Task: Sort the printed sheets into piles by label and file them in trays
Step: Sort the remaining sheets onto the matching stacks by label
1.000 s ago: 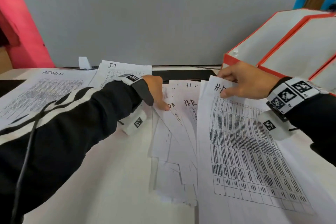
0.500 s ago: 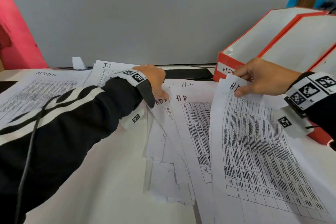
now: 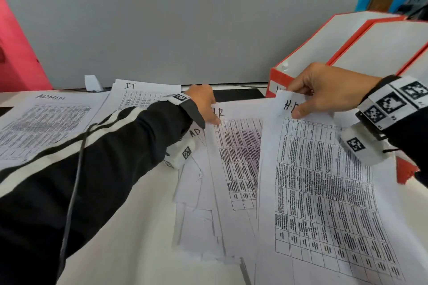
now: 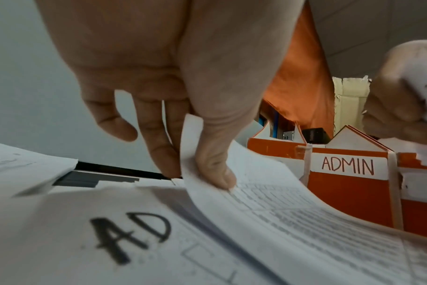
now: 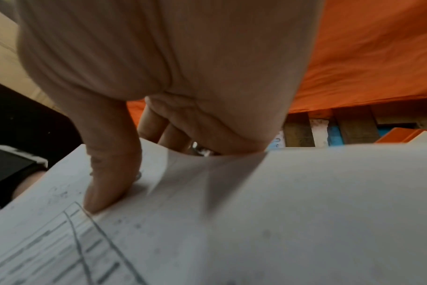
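Observation:
My right hand (image 3: pixel 298 102) pinches the top edge of an HR-labelled printed sheet (image 3: pixel 324 192), thumb (image 5: pixel 110 173) on its face, and holds it lifted at the right. My left hand (image 3: pixel 208 109) pinches the top left corner of another HR sheet (image 3: pixel 238 152) between thumb (image 4: pixel 215 169) and fingers; the corner curls up off the fanned stack (image 3: pixel 199 203). Beneath it lies a sheet marked AD (image 4: pixel 132 233). An ADMIN pile (image 3: pixel 44 125) and an IT pile (image 3: pixel 143 95) lie at the left. Orange file trays (image 3: pixel 347 48) stand at the right, one labelled ADMIN (image 4: pixel 349 167).
A grey divider panel (image 3: pixel 173 34) closes the back of the white desk (image 3: pixel 129 227). A black flat object (image 3: pixel 238 95) lies behind the stack. A small white slip (image 3: pixel 92 82) stands by the panel.
My left hand slid from pressing the fanned stack to pinching the second HR sheet's corner. My right hand drew its HR sheet rightward, which uncovered that sheet.

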